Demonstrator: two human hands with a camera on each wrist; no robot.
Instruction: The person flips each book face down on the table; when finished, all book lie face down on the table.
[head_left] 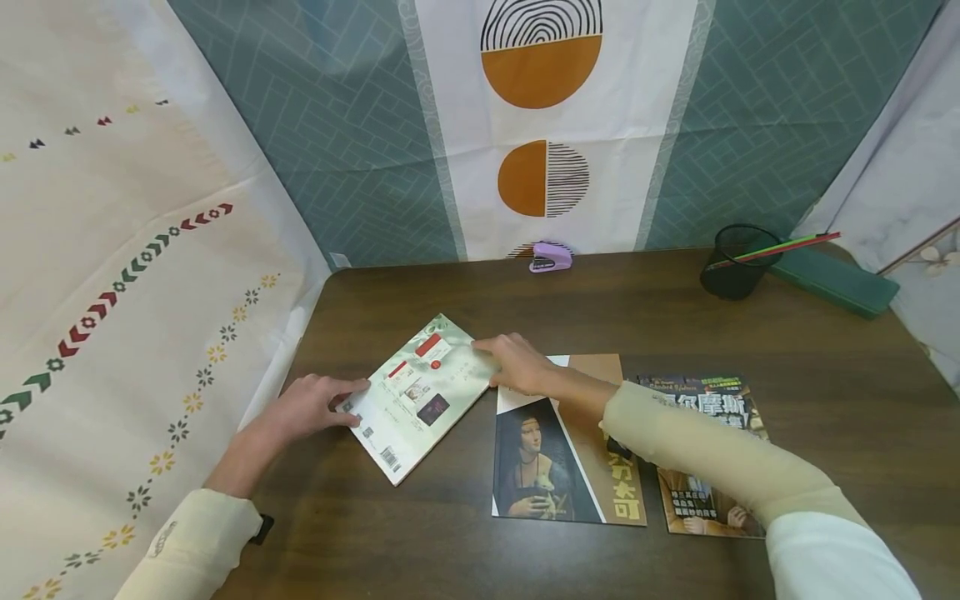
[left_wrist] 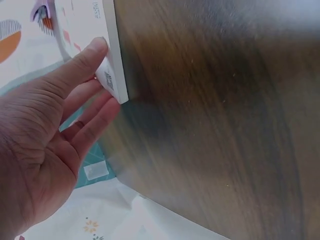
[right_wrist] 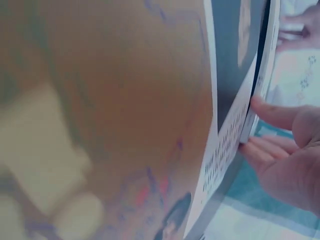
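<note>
A pale green-and-white book point(head_left: 420, 400) lies slanted on the left part of the table, showing a barcode and small pictures. My left hand point(head_left: 311, 406) pinches its left edge, the thumb point(left_wrist: 92, 52) on the cover and the other fingers at the edge below. At the upper right corner my right hand point(head_left: 521, 364) grips the same book between thumb and fingers point(right_wrist: 260, 152). Beneath my right forearm lies a brown book point(head_left: 543, 467) with a portrait of a woman holding an animal. Farther right, a dark illustrated book point(head_left: 712, 500) is partly hidden by the sleeve.
A purple stapler point(head_left: 551, 257) sits at the table's back edge. Toward the back right stands a black mesh pen holder point(head_left: 731, 279) with red and green sticks, beside a dark green box point(head_left: 836, 279). Patterned cloth point(head_left: 360, 125) hangs behind the brown wooden table point(head_left: 360, 550).
</note>
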